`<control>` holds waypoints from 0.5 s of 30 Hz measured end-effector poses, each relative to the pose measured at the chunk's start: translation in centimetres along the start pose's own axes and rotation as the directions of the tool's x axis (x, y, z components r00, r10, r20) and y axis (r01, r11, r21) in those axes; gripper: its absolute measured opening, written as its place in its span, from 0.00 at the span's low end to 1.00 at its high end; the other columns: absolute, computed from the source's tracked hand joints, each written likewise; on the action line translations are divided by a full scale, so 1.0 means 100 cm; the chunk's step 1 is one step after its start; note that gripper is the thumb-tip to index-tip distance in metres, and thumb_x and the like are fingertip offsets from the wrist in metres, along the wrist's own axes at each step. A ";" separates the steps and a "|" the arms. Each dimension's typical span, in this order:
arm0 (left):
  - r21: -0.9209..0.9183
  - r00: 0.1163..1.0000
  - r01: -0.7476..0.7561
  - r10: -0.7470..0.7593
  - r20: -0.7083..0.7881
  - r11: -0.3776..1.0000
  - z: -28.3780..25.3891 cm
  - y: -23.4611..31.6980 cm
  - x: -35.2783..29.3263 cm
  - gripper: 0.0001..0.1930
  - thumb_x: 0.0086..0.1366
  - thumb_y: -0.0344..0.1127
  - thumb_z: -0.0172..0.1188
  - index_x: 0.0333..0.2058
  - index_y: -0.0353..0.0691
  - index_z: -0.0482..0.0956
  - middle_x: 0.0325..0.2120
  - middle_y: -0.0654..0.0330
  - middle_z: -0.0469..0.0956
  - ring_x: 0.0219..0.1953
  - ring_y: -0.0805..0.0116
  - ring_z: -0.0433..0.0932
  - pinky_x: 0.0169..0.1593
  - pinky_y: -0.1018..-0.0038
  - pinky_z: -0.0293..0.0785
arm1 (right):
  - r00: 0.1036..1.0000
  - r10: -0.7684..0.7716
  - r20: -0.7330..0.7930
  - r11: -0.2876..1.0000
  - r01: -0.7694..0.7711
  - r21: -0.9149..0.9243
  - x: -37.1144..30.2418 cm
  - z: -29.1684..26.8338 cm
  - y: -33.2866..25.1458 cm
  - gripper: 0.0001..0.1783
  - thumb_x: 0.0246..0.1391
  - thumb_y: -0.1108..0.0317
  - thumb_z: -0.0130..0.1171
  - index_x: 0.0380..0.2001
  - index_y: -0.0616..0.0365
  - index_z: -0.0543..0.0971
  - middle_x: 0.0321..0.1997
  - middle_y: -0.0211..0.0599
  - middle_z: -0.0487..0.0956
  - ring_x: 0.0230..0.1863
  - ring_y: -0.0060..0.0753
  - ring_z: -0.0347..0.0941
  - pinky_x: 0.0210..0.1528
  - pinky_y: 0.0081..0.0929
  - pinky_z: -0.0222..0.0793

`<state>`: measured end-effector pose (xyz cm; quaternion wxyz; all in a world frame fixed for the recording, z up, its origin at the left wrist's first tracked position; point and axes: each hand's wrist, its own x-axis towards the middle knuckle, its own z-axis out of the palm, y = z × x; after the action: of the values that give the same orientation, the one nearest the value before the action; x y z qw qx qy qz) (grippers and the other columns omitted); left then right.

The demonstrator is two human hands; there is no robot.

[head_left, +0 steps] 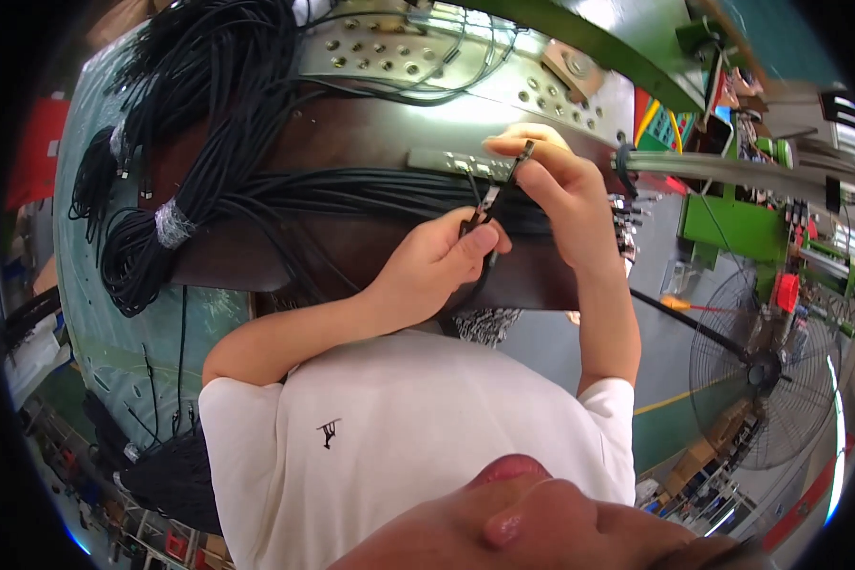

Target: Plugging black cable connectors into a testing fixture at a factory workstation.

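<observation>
My left hand (451, 252) is closed, thumb against fingers, around a black cable whose metal-ended connector (489, 198) sticks up past the fingertips. Close by on the right, my right hand (565, 190) pinches a small dark piece with a shiny tip (525, 152) between thumb and fingers; its exact kind is too small to tell. The two held pieces nearly meet, and I cannot tell whether they are joined. Beneath both hands runs a long bundle of black cables (351, 190) across the dark brown bench top (342, 249). A flat metal strip (432, 160) lies behind the hands.
Coiled black cables (174, 223), bound with clear wrap, lie at the left on a green-covered table (85, 275). A metal plate with holes (370, 57) spans the back, below a green machine beam (598, 43). To the right stands a large caged fan (765, 370).
</observation>
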<state>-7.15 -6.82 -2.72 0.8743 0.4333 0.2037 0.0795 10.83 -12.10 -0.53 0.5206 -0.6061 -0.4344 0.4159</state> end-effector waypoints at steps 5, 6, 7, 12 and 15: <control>-0.030 0.992 -0.089 0.086 -0.087 0.996 0.001 -0.004 0.000 0.16 0.70 0.44 0.48 0.44 0.35 0.69 0.22 0.72 0.62 0.21 0.84 0.57 0.25 0.85 0.55 | 0.985 0.157 0.077 0.940 -0.173 0.293 -0.026 0.020 0.003 0.13 0.58 0.64 0.56 0.36 0.65 0.79 0.40 0.29 0.76 0.46 0.19 0.67 0.50 0.23 0.64; -0.025 0.991 -0.091 0.088 -0.097 0.996 0.003 -0.002 0.001 0.16 0.70 0.44 0.47 0.43 0.36 0.69 0.22 0.72 0.61 0.21 0.84 0.57 0.24 0.85 0.55 | 0.997 0.073 0.039 0.963 -0.080 0.257 -0.029 0.025 0.010 0.11 0.56 0.65 0.58 0.37 0.63 0.80 0.43 0.32 0.76 0.46 0.26 0.70 0.49 0.26 0.65; -0.020 0.990 -0.093 0.090 -0.106 0.996 0.006 -0.001 0.001 0.15 0.70 0.43 0.47 0.43 0.36 0.69 0.21 0.72 0.61 0.21 0.84 0.56 0.24 0.85 0.54 | 0.996 0.073 0.043 0.962 -0.082 0.259 -0.029 0.020 0.009 0.11 0.56 0.65 0.58 0.37 0.63 0.80 0.43 0.32 0.76 0.46 0.26 0.70 0.49 0.26 0.65; -0.095 0.996 -0.051 0.044 -0.071 0.994 0.005 0.003 0.003 0.12 0.71 0.41 0.46 0.40 0.37 0.70 0.20 0.73 0.60 0.20 0.85 0.56 0.23 0.85 0.54 | 0.807 -0.588 -0.052 0.413 0.245 -0.877 -0.025 0.003 0.009 0.20 0.43 0.71 0.64 0.44 0.57 0.76 0.38 0.36 0.75 0.40 0.38 0.72 0.43 0.32 0.67; 0.028 0.985 0.167 -0.168 0.048 0.986 0.006 0.011 0.004 0.15 0.71 0.42 0.44 0.35 0.36 0.71 0.17 0.69 0.66 0.18 0.84 0.61 0.22 0.84 0.59 | 0.720 -0.660 0.212 0.124 0.384 -0.915 -0.013 -0.006 0.019 0.16 0.42 0.74 0.62 0.38 0.56 0.76 0.36 0.35 0.75 0.39 0.36 0.73 0.42 0.34 0.68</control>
<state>-6.49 -6.44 -1.71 0.8775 0.4268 0.2184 -0.0073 11.21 -13.63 -2.28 0.2463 -0.6376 -0.7037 -0.1942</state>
